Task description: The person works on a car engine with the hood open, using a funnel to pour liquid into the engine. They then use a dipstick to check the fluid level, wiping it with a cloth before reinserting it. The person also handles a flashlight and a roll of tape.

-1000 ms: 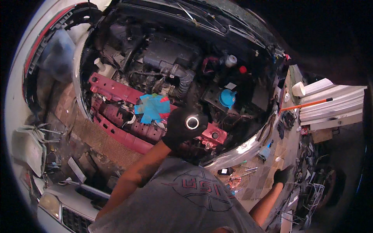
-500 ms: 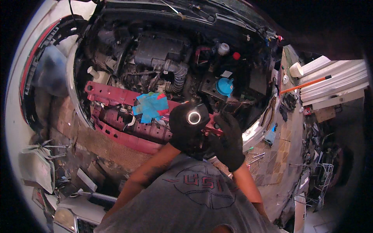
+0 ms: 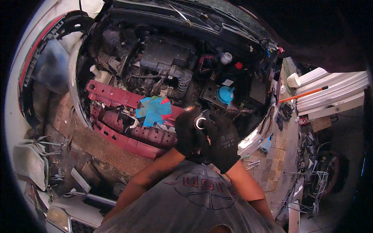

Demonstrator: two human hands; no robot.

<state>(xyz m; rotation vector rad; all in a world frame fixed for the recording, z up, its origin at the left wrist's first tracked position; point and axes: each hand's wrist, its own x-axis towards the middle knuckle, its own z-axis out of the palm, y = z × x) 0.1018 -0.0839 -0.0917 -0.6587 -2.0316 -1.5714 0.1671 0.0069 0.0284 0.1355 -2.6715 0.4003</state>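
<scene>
My left hand, in a black glove, is closed around a small round part with a shiny ring-shaped end; its kind I cannot make out. My right hand, gloved alike, has its fingers closed against the right side of that ring. Both hands are close together in front of my chest, over the front of an open engine bay. Just left of them, a crumpled blue cloth with a red patch lies on the dark red front crossmember of the car. The fingertips are partly hidden.
A blue funnel rests upon a black box-shaped part ahead of my right hand. Behind the cloth are the black engine cover and a ribbed air hose. An orange pole and white panels stand at the right.
My right hand has moved left, from beside the part to the ring, its fingers closing on it. The view has shifted slightly; the cloth and funnel stay in place.
</scene>
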